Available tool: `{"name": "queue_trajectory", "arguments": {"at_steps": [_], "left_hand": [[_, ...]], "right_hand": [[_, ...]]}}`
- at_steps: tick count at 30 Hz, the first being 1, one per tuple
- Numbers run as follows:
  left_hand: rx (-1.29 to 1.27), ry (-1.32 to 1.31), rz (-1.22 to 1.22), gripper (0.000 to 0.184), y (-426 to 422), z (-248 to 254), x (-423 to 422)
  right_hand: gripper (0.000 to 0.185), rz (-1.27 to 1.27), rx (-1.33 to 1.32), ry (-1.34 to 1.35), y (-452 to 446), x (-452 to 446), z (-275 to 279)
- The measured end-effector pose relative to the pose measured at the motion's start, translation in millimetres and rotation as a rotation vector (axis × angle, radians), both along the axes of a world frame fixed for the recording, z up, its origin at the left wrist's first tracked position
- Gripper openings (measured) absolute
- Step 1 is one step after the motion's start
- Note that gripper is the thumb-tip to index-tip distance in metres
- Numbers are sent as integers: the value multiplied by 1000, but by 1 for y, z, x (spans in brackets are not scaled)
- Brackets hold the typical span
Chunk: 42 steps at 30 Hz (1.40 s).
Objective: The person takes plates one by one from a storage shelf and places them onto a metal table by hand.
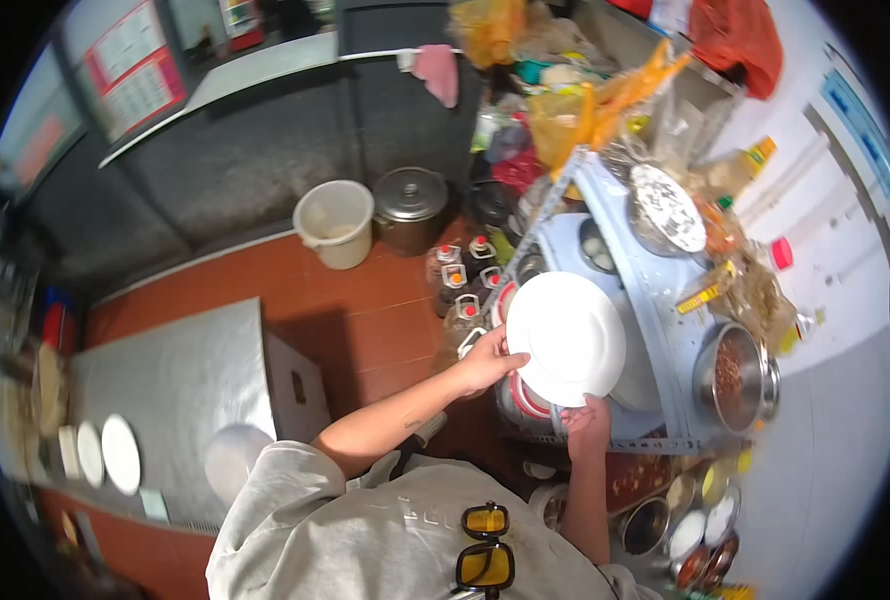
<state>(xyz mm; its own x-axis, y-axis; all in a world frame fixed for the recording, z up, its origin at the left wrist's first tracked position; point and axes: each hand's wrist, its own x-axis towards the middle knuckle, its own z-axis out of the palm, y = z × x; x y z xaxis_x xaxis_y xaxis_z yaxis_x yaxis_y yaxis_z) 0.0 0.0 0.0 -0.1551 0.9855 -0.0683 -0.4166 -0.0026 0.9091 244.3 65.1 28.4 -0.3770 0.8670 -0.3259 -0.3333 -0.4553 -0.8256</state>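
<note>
Both my hands grip a round white plate in front of a light blue shelf rack. My left hand holds its left edge, thumb on the upper face and fingers underneath. At the lower right rim, my right hand pinches the edge with its fingertips. The plate's upper face shows nothing on it. Part of the shelf and the things behind the plate are hidden by it.
Left is a metal-topped counter with several white plates at its end. A white bucket, lidded pot and several bottles stand on the floor. A steel bowl of nuts or beans sits on the rack.
</note>
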Motion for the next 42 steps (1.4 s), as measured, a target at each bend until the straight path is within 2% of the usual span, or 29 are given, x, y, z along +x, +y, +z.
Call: {"name": "queue_trajectory", "arguments": {"at_steps": [2,3,6,10,13,15,16,20,23,31,36,42], "left_hand": [[71,-69,122,42,-22,4,4],[91,6,199,42,-64,13,-4],[95,-17,397,45,-128,20,33],[2,-14,625,50,-213,28,62],[-5,-24,801,52,-282,14,84],[-8,-57,993,56,-347,25,116],[-35,-42,1058,57,-367,27,128],[-54,-58,1285,56,-433,19,175],[-59,-109,1409,52,-472,28,207],[6,-132,1711,50,-598,15,287],[-61,-44,1862,48,-689,14,343],[-64,-17,1988,44,-764,11,392]], "right_hand": [[30,120,33,-20,6,-11,11],[29,177,64,45,-22,-26,-1],[24,338,78,-10,-46,-15,11],[22,580,85,-32,-77,-27,-6],[20,788,77,-37,-122,-41,-10],[20,988,87,-44,-163,-52,-12],[26,1066,102,-57,-175,-56,-17],[23,1264,121,-79,-236,-66,-7],[19,1382,132,-47,-279,-69,-2],[16,1729,139,-143,-424,-65,1],[18,1915,192,-161,-528,-44,1],[18,2023,168,-207,-624,-23,-7]]}}
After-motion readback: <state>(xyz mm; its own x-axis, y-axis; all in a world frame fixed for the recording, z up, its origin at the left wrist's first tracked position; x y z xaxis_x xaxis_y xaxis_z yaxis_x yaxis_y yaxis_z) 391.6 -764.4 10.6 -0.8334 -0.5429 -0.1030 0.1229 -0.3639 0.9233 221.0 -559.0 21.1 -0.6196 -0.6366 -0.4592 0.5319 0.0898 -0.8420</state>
